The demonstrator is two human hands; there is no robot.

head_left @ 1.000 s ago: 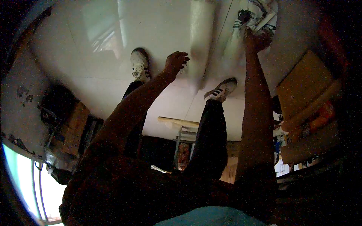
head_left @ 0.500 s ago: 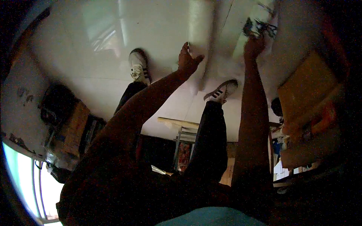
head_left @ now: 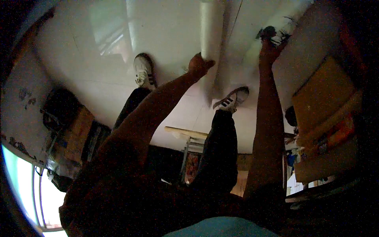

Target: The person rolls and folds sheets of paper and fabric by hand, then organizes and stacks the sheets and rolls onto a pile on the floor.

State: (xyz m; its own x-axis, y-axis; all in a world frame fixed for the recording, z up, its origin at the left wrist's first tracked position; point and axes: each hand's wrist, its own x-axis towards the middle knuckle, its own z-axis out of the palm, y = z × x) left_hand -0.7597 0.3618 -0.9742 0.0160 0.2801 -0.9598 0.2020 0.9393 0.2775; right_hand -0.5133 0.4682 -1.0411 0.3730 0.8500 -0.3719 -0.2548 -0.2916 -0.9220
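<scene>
My left hand (head_left: 200,65) is at the left side of a long pale roll or fold (head_left: 211,35) that runs away from me over the floor. Its fingers are curled in and the thumb points across toward the roll; what they hold, if anything, is hidden. Farther right, my right hand (head_left: 271,51) is closed on a pale, shiny piece of sheeting with dark marks (head_left: 282,35). Dim light blurs those fingers. White shoes with dark stripes, the left shoe (head_left: 144,71) and the right shoe (head_left: 233,98), stand on either side of the roll.
Glossy pale floor (head_left: 94,67) reflects a window. Cardboard boxes (head_left: 325,98) stand at the right, and a dark bag (head_left: 61,108) with other boxes at the left. Behind my legs is a metal-legged stand with a wooden top (head_left: 185,131).
My left hand's fingers have gone from stretched out to curled, and the hand is slightly lower. My right hand has shifted a little right and down, and the marked sheeting has changed shape.
</scene>
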